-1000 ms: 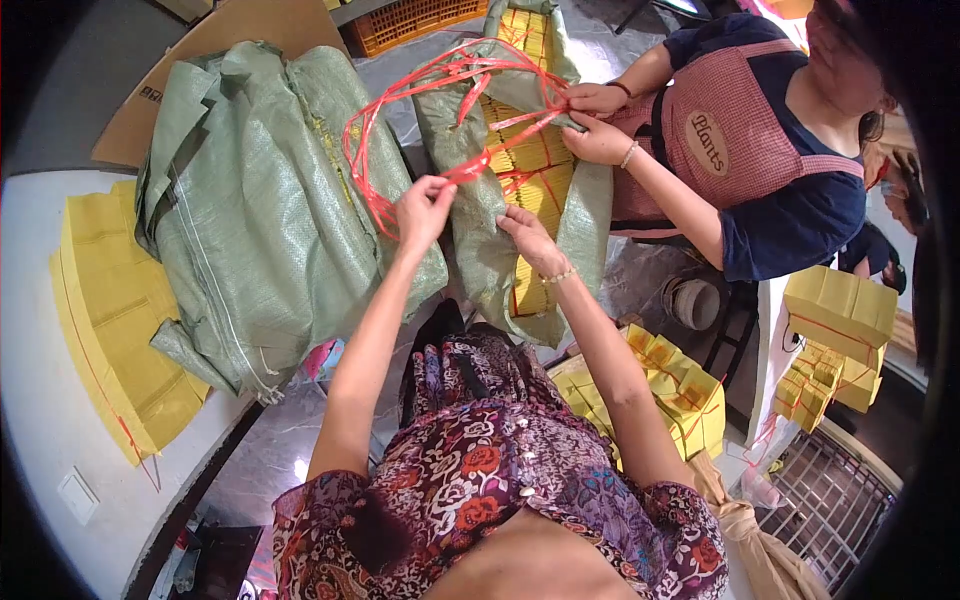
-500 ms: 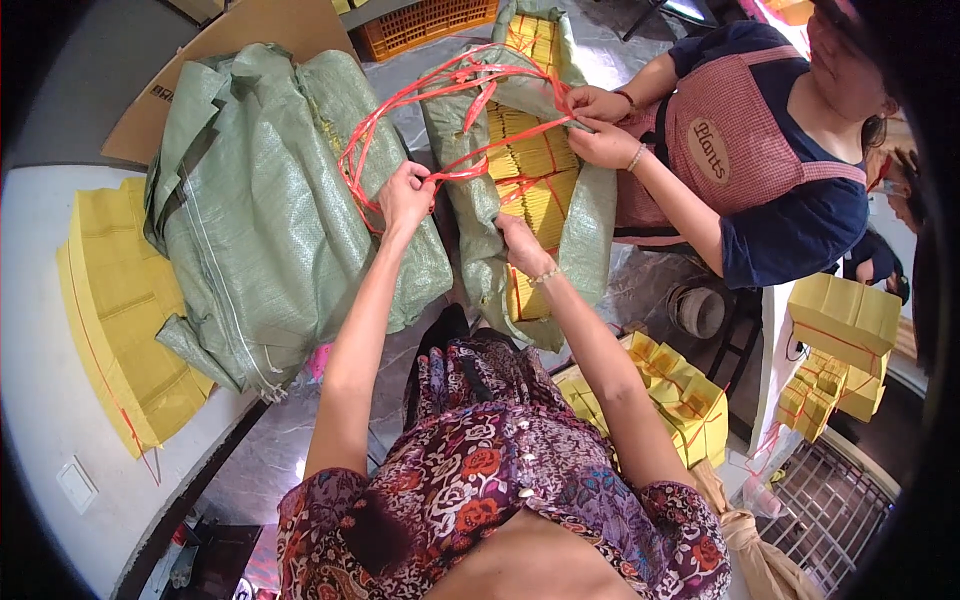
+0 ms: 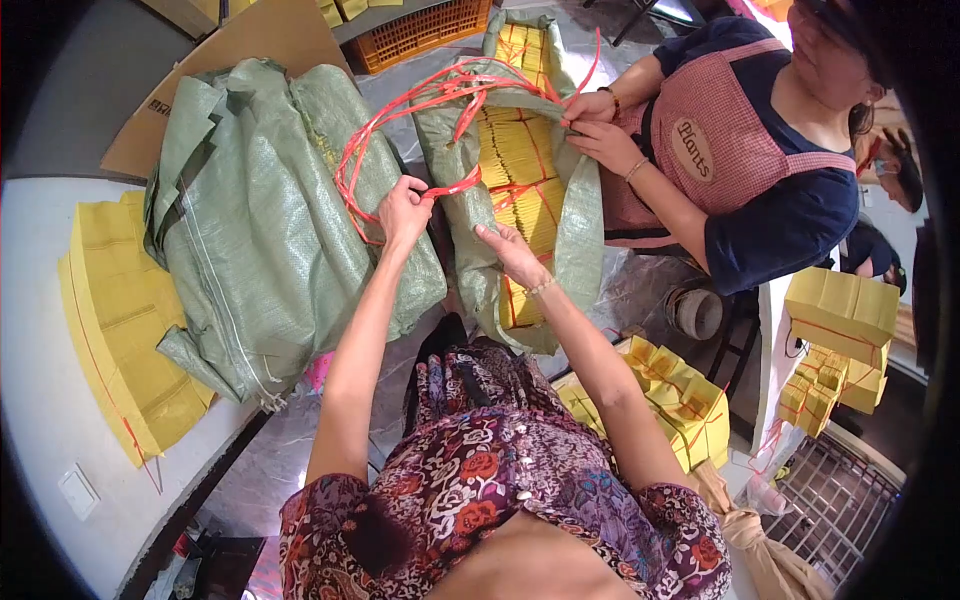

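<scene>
- We log our left hand (image 3: 405,213) as closed, thumb and fingers pinching the red plastic strip (image 3: 455,187) near the front of its loops.
- We see that strip gathered in loose loops: over the edge of the big green sack (image 3: 265,235) on our left, then across toward the co-worker.
- We put our right hand (image 3: 514,255) at the near left flap of the open sack (image 3: 578,235). Fingertips touch the green weave; can't tell whether they pinch it.
- We note a beaded bracelet (image 3: 541,287) on the right wrist.
- We find the open sack lying lengthwise in front of us, sides spread, with yellow paper bundles (image 3: 520,150) packed in rows inside, red ties across them.
- We have a co-worker opposite, to the right, in a checked pink apron (image 3: 677,125) over dark sleeves. Both co-worker's hands (image 3: 606,146) are together at the sack's far right edge, a red strand end sticking up beside them.
- We mark a yellow stack (image 3: 125,325) on the white surface, far left, next to the big green sack.
- We mark more tied yellow bundles low right by our forearm, plus yellow blocks (image 3: 840,308) farther right.
- We add an orange crate (image 3: 425,36) at the top, a cardboard sheet (image 3: 265,50) behind the big green sack, a whitish bucket (image 3: 695,313) right of the open sack, and a wire rack (image 3: 830,510) at lower right.
</scene>
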`<state>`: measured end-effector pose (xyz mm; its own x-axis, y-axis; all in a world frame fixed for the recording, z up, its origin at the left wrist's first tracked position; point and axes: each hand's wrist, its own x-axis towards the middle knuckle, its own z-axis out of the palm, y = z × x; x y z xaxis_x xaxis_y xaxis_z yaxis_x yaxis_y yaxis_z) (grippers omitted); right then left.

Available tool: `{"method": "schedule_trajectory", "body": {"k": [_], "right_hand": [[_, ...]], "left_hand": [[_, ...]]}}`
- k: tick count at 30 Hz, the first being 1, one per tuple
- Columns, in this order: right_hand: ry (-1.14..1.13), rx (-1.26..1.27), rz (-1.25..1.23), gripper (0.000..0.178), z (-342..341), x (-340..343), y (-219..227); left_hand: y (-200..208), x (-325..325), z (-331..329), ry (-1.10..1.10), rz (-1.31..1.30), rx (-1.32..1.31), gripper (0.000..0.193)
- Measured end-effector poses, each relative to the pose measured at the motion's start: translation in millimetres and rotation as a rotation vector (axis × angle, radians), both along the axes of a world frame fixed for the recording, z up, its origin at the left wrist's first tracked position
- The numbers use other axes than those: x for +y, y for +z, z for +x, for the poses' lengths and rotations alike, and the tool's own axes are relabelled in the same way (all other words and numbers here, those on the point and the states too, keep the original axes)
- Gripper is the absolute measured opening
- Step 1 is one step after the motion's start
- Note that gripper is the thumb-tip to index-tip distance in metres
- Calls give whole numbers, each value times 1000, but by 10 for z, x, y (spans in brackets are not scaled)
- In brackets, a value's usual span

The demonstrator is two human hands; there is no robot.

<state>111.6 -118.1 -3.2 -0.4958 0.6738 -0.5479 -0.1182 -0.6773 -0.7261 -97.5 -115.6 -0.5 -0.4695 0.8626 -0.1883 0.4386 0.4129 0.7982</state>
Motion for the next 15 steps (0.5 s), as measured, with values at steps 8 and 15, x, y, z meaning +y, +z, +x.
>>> {"method": "schedule_trajectory", "body": {"k": [8, 15], "right_hand": [[-43, 178, -178, 27, 49, -4, -106], [-26, 202, -290, 19, 71, 63, -193]], "left_hand": [[-21, -18, 25, -57, 27, 31, 22], [247, -230, 250, -68, 118, 5, 22]]}}
